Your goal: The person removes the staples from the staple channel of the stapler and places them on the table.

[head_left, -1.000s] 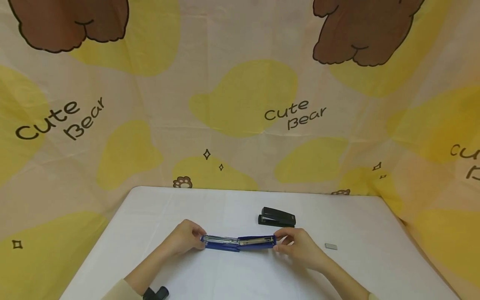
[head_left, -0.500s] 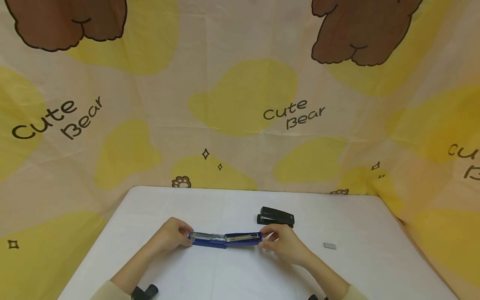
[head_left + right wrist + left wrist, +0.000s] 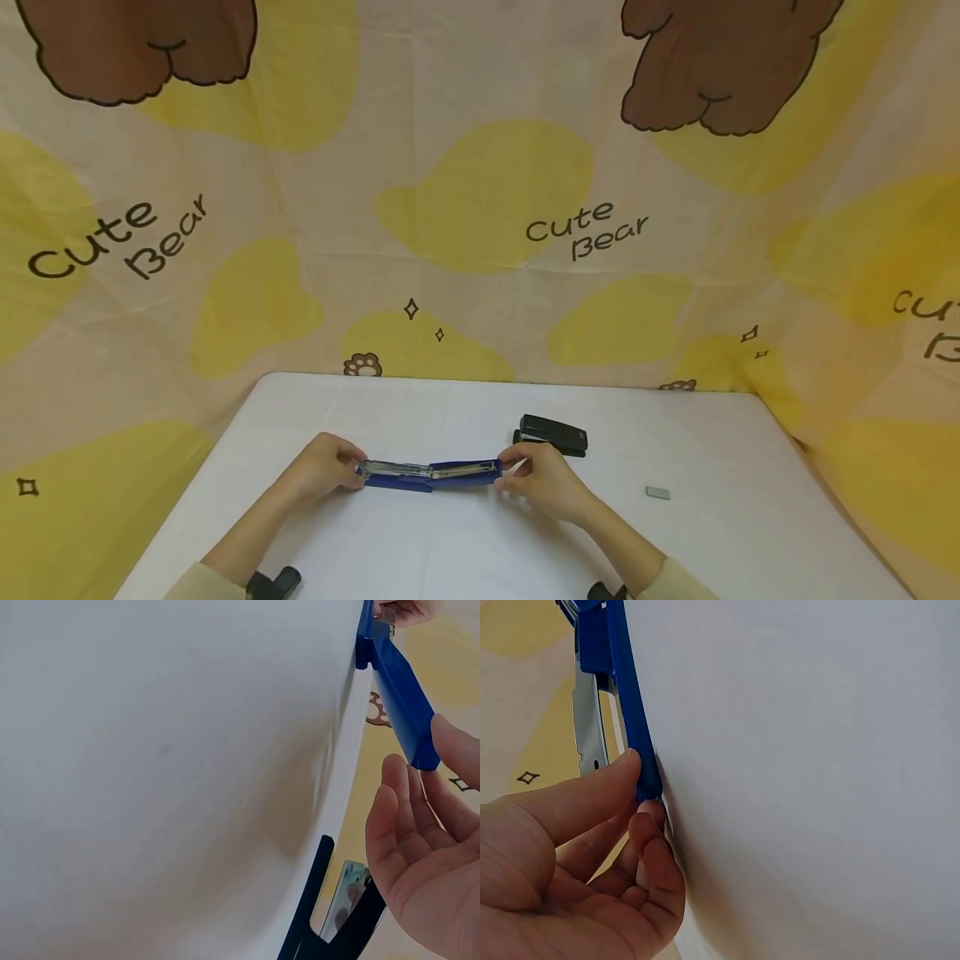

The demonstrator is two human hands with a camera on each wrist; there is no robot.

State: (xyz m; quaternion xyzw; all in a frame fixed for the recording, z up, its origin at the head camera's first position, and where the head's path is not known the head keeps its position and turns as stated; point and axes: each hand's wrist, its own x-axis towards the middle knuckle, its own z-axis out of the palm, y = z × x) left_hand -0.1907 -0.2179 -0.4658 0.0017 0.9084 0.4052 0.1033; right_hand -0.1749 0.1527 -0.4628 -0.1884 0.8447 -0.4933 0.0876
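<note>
A blue stapler (image 3: 450, 480) is folded wide apart over the white table, its metal staple channel showing along the top. The left hand (image 3: 324, 467) pinches its left end, the base; in the left wrist view the thumb lies on the blue base (image 3: 635, 712) beside the metal rail. At the other end, the right hand (image 3: 542, 477) pinches the tip of the raised blue cover (image 3: 406, 705), thumb against fingers. Just behind the right hand stands a black stapler (image 3: 555, 435), also partly seen in the right wrist view.
A small grey strip of staples (image 3: 657, 492) lies on the white table (image 3: 720, 533) to the right. Behind the table's far edge hangs a patterned cloth (image 3: 465, 208). Black camera mounts (image 3: 274, 583) sit on the wrists.
Both hands have moved left with the blue stapler and slightly away from the body. Its cover stays folded back. The black stapler and the grey strip have not moved on the table.
</note>
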